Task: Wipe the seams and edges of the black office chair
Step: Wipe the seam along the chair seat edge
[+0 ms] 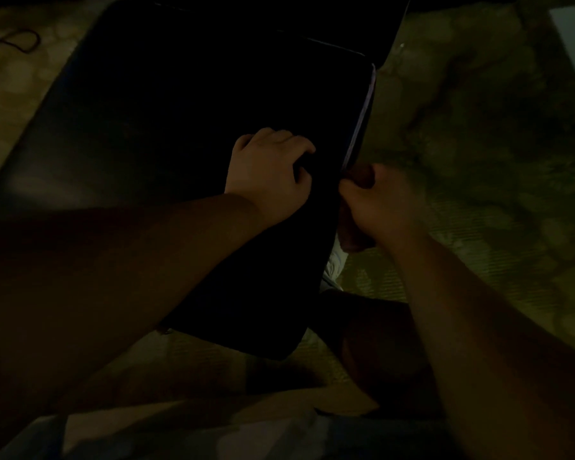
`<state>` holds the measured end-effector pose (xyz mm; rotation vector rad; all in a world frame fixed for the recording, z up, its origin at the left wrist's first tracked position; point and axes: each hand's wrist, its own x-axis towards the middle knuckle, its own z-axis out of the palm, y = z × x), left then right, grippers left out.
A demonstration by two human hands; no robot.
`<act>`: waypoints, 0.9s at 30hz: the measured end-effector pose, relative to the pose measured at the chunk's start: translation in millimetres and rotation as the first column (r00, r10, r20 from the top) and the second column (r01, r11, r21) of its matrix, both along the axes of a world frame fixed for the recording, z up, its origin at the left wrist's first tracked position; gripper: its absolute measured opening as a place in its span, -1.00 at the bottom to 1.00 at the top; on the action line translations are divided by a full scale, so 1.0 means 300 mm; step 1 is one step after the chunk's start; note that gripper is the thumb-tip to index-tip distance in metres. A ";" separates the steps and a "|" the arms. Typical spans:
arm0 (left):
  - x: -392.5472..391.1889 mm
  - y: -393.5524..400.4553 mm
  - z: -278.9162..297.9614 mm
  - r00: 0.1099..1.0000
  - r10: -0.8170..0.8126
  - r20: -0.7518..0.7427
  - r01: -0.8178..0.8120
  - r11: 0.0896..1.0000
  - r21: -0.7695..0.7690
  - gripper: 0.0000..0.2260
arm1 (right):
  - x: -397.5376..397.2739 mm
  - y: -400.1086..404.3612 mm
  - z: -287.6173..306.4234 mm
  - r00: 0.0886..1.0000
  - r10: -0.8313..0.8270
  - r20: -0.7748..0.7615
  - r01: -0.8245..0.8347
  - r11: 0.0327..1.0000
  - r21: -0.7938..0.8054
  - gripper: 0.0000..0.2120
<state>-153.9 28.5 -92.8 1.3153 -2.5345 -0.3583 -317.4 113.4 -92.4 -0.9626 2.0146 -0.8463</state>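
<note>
The chair (pixel 180 134) lies before me on the floor (pixel 478 127). My left hand (pixel 269 171) presses flat on it; my right hand (pixel 379 200), at its right edge, is fisted on a dark cloth (pixel 354 234). I judge wiping midway; too dim for more.

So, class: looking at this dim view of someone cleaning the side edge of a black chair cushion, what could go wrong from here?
1. The scene is very dark, so dirt along the pale edge seam of the black chair may be missed.
2. The right hand is closed around something dark, possibly a cloth; it is too dim to tell. A bunched cloth may skip parts of the seam.
3. The left hand presses on the cushion; if it slips, the chair could shift.
</note>
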 end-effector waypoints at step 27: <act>-0.020 0.017 -0.045 0.991 0.038 0.131 -0.041 0.999 0.021 -0.47 | -0.002 -0.004 -0.006 0.998 -0.058 -0.030 0.060 0.997 0.042 -0.87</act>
